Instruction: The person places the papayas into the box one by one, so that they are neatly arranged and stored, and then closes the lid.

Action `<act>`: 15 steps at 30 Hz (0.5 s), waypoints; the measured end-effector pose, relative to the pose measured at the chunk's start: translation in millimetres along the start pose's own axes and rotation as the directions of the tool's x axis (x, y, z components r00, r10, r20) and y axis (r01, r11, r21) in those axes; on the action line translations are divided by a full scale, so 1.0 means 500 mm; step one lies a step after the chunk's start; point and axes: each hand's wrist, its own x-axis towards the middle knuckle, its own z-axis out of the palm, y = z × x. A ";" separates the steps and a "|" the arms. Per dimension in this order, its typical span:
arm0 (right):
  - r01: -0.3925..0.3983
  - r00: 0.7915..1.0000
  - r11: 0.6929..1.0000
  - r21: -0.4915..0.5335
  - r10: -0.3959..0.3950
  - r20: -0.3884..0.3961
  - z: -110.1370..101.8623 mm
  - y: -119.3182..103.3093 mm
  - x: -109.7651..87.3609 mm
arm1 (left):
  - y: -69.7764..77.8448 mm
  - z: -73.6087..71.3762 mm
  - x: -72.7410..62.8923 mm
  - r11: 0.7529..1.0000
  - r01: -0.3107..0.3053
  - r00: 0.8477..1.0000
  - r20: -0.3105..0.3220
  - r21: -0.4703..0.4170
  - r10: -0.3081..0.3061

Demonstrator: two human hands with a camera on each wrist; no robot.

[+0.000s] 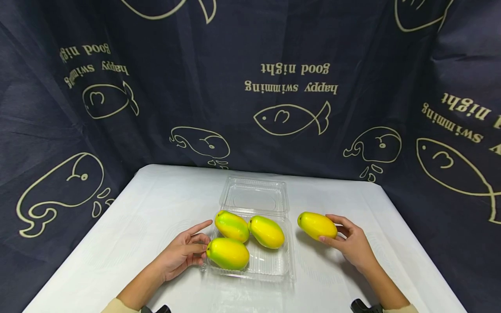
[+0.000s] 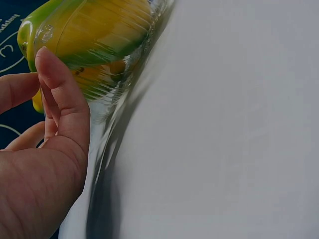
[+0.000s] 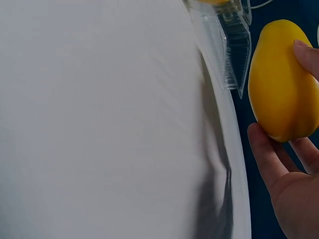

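Observation:
A clear plastic clamshell box (image 1: 270, 265) lies with its lid folded back. Inside it are three yellow-green papayas: one at the back left (image 1: 232, 226), one at the right (image 1: 267, 232) and one at the front left (image 1: 228, 254). My left hand (image 1: 182, 252) rests against the box's left side, index finger stretched along it and thumb beside the front-left papaya; the left wrist view shows fingertips (image 2: 47, 62) against the clear wall. To the right of the box, my right hand (image 1: 354, 243) holds a fourth papaya (image 1: 316, 225) between thumb and fingers, raised above the table.
The box's clear lid (image 1: 256, 195) lies behind its base. White cloth covers the table (image 1: 129, 230). Dark blue curtains (image 1: 219, 87) with fish and whale drawings hang behind the table and along both sides.

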 end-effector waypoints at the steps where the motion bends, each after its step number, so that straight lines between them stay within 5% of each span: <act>1: -0.002 1.000 1.000 0.009 0.002 0.002 0.000 -0.001 -0.001 | 0.000 0.000 0.000 1.000 0.000 1.000 -0.001 0.000 0.000; 15: -0.016 0.999 0.999 0.043 0.015 0.030 0.002 0.002 -0.015 | 0.000 -0.001 0.000 1.000 0.003 1.000 -0.008 0.000 -0.003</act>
